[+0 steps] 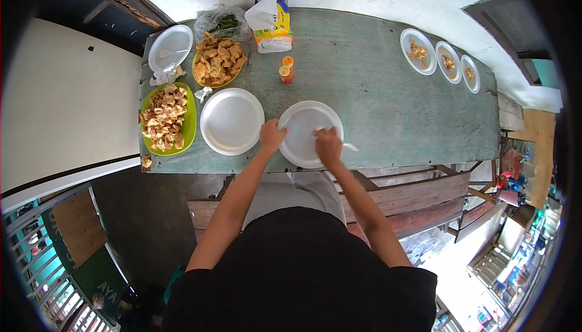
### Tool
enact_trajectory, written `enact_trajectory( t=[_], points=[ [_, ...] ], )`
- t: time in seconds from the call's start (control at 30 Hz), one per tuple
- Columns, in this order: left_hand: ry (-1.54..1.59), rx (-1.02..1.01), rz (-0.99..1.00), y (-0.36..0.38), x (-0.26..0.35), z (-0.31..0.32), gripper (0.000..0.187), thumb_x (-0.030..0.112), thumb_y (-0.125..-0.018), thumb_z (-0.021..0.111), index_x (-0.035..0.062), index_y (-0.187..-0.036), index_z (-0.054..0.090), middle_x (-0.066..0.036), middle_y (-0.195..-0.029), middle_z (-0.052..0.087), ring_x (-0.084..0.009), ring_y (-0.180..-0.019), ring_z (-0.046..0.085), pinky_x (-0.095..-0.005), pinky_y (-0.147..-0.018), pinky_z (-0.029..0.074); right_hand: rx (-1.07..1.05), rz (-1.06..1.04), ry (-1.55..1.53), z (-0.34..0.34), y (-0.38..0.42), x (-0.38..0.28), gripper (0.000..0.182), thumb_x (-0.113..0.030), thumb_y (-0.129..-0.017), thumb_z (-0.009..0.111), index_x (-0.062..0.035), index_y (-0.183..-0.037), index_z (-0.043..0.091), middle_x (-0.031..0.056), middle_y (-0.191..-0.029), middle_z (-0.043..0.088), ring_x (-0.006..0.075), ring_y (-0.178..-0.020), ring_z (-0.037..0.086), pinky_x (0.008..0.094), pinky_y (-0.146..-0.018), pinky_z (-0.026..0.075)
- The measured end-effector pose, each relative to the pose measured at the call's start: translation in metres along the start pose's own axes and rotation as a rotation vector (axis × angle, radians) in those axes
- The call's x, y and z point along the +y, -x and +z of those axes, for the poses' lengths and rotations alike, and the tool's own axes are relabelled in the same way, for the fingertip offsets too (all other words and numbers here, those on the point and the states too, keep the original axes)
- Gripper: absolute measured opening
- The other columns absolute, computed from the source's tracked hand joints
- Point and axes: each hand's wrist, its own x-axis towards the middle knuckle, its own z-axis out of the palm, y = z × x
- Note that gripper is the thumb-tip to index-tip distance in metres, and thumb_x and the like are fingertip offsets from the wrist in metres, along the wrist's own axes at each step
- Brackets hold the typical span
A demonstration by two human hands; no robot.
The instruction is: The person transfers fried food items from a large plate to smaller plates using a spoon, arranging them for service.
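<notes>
Two empty white plates lie side by side on the green table. My left hand (273,135) pinches the left rim of the right-hand plate (299,149), close to the other white plate (232,121). Over the right part of that same plate is my right hand (328,145), fingers closed around something white, with a pale end (350,146) sticking out to the right. Just beyond the plates stand small orange bottles (286,74). On the left, a green plate (190,127) holds cut food pieces, and a yellow plate (219,60) behind it is heaped with fried food.
A tissue pack (274,26) and a plastic bag of greens (224,24) are by the wall. An oval plate (171,47) with a spoon is at the back left. Three plates with food, one (418,52) largest, stand at the back right. A wooden bench (412,199) runs along the front.
</notes>
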Motion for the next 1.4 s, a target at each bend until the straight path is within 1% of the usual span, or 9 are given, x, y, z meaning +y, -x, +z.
enact_trajectory(
  t=[0.17,0.27,0.33,0.47,0.53,0.9,1.07,1.27,1.4],
  points=[
    [-0.020,-0.008,-0.023,-0.001,-0.001,0.002,0.033,0.027,-0.063,0.075,0.0020,-0.078,0.061,-0.017,-0.079,0.063,-0.0348,-0.076,0.061,-0.0434,-0.065,0.047,-0.195,-0.211,-0.129,-0.012,0.032,-0.031,0.019,-0.003,-0.068,0.058,-0.0130,-0.081,0.069,0.0027,-0.076,0.063,0.0229,-0.076,0.055,0.0324,-0.060,0.050],
    [0.002,-0.006,-0.031,0.000,0.000,0.002,0.033,0.027,-0.063,0.075,0.0024,-0.079,0.061,-0.016,-0.082,0.063,-0.0346,-0.078,0.060,-0.0435,-0.066,0.047,-0.183,-0.234,-0.052,-0.016,0.018,-0.019,0.019,-0.003,-0.069,0.058,-0.0133,-0.081,0.069,0.0024,-0.075,0.063,0.0228,-0.076,0.056,0.0324,-0.060,0.050],
    [0.015,-0.021,-0.053,0.002,0.002,0.001,0.032,0.027,-0.063,0.074,0.0025,-0.080,0.061,-0.016,-0.083,0.063,-0.0346,-0.079,0.060,-0.0436,-0.066,0.047,-0.042,-0.042,-0.068,-0.015,-0.006,-0.018,0.020,-0.002,-0.069,0.054,-0.0096,-0.082,0.067,0.0073,-0.076,0.061,0.0256,-0.080,0.056,0.0361,-0.059,0.050],
    [-0.019,-0.025,-0.055,-0.001,0.000,0.000,0.033,0.027,-0.064,0.074,0.0027,-0.080,0.061,-0.015,-0.083,0.063,-0.0345,-0.080,0.060,-0.0437,-0.067,0.047,0.011,-0.132,-0.158,0.004,-0.018,-0.039,0.020,-0.002,-0.069,0.054,-0.0095,-0.082,0.067,0.0063,-0.077,0.061,0.0249,-0.079,0.056,0.0354,-0.059,0.050],
    [-0.018,-0.041,-0.051,-0.001,0.001,0.001,0.033,0.027,-0.064,0.074,0.0028,-0.080,0.061,-0.015,-0.083,0.063,-0.0344,-0.080,0.060,-0.0437,-0.067,0.048,-0.094,-0.253,-0.213,0.013,-0.005,-0.053,0.020,-0.002,-0.069,0.054,-0.0092,-0.082,0.067,0.0051,-0.078,0.060,0.0242,-0.081,0.055,0.0351,-0.060,0.050],
    [0.026,0.029,-0.038,0.002,0.001,0.003,0.033,0.029,-0.063,0.074,0.0013,-0.078,0.063,-0.017,-0.075,0.062,-0.0341,-0.071,0.061,-0.0419,-0.064,0.046,-0.398,-0.319,-0.098,-0.029,0.032,-0.011,0.020,-0.005,-0.070,0.057,-0.0142,-0.082,0.069,0.0023,-0.081,0.061,0.0229,-0.089,0.054,0.0334,-0.065,0.049],
    [0.019,0.001,-0.074,0.002,0.006,0.000,0.032,0.028,-0.063,0.074,0.0029,-0.080,0.062,-0.015,-0.079,0.063,-0.0330,-0.075,0.061,-0.0422,-0.065,0.047,-0.567,-0.326,0.189,-0.048,0.013,0.023,0.025,-0.005,-0.072,0.057,-0.0197,-0.085,0.071,0.0011,-0.083,0.063,0.0226,-0.094,0.053,0.0354,-0.070,0.047],
    [0.027,-0.049,-0.054,-0.001,0.004,-0.001,0.031,0.027,-0.064,0.075,0.0044,-0.081,0.062,-0.014,-0.083,0.064,-0.0323,-0.078,0.062,-0.0425,-0.066,0.048,-0.529,-0.211,0.335,-0.055,-0.027,0.033,0.027,-0.005,-0.073,0.055,-0.0215,-0.086,0.072,0.0033,-0.082,0.064,0.0217,-0.092,0.054,0.0336,-0.069,0.047],
    [0.031,-0.053,-0.040,0.001,0.005,-0.003,0.031,0.025,-0.064,0.075,0.0043,-0.083,0.063,-0.014,-0.083,0.064,-0.0323,-0.078,0.062,-0.0416,-0.067,0.048,-0.263,-0.201,0.310,-0.038,-0.050,0.030,0.020,-0.003,-0.070,0.055,-0.0158,-0.077,0.069,0.0028,-0.079,0.061,0.0211,-0.090,0.054,0.0332,-0.069,0.048]
  ],
)
